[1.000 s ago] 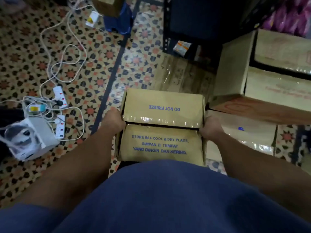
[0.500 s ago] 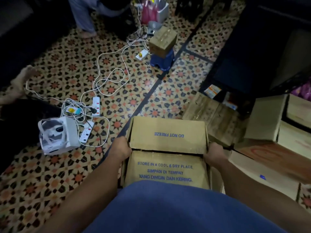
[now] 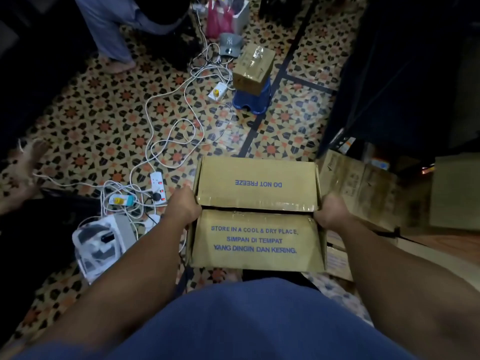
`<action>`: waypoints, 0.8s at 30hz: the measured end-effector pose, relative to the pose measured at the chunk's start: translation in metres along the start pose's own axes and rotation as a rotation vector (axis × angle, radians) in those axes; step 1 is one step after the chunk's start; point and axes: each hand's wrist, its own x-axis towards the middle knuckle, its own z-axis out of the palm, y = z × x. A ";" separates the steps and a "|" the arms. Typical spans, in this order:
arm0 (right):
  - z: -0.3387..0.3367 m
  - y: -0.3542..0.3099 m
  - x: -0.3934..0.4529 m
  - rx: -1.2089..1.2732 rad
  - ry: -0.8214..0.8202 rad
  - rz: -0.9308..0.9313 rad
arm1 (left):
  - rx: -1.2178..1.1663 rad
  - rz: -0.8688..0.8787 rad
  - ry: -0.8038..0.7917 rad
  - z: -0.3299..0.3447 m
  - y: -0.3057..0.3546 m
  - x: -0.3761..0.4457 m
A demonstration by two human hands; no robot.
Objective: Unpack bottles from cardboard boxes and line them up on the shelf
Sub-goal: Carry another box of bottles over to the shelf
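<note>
A closed cardboard box (image 3: 257,214) with blue print, "DO NOT FREEZE" on one flap, is held in front of my body above the patterned floor. My left hand (image 3: 181,207) grips its left side and my right hand (image 3: 330,213) grips its right side. Its taped top flaps are shut, so no bottles are visible. A dark shelf unit (image 3: 394,81) stands at the right, its lower levels in shadow.
White cables and power strips (image 3: 158,187) sprawl over the floor at left, beside a small white appliance (image 3: 100,244). A taped box sits on a blue stool (image 3: 253,98) ahead. More cardboard boxes (image 3: 361,188) lie at right. Another person's legs (image 3: 114,35) stand at top left.
The view has swung up and left, showing more floor, the stool and another person. The stacked boxes at right have slid out of view. Both hands keep their grip on the box.
</note>
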 end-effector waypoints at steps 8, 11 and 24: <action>-0.037 -0.060 0.088 0.120 0.029 0.041 | 0.019 0.035 0.022 -0.056 0.047 0.108; -0.057 -0.072 0.123 0.153 0.020 0.078 | 0.039 0.047 0.002 -0.078 0.077 0.143; -0.181 -0.115 0.254 0.247 0.085 0.201 | 0.115 0.215 -0.026 -0.181 0.252 0.306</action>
